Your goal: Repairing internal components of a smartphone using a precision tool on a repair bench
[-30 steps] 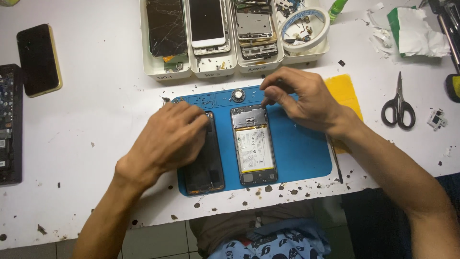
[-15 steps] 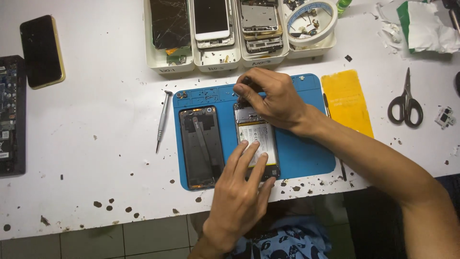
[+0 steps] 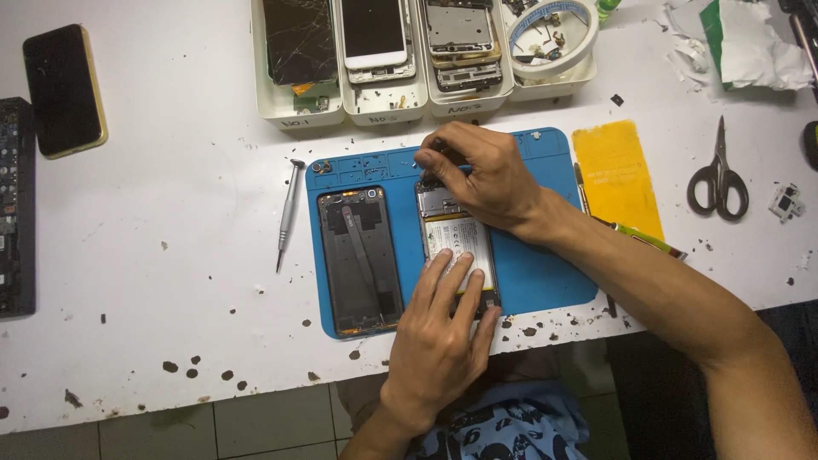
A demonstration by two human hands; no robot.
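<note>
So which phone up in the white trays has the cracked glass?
The leftmost phone, in the first white tray. Its dark screen is covered in cracks; the white phone beside it looks smooth.

Bright, even overhead light; soft short shadows, sharp focus throughout.

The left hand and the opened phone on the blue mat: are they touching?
Touching. The head view shows the left hand with fingers lying flat on the opened phone, no gap.

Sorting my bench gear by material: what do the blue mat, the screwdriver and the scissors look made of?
Blue mat: probably silicone or rubber, matte, with moulded compartments along its top edge.
Screwdriver: looks like metal, grey satin shaft with a dark cap.
Scissors: bare steel blades; dark handles, likely plastic.
</note>
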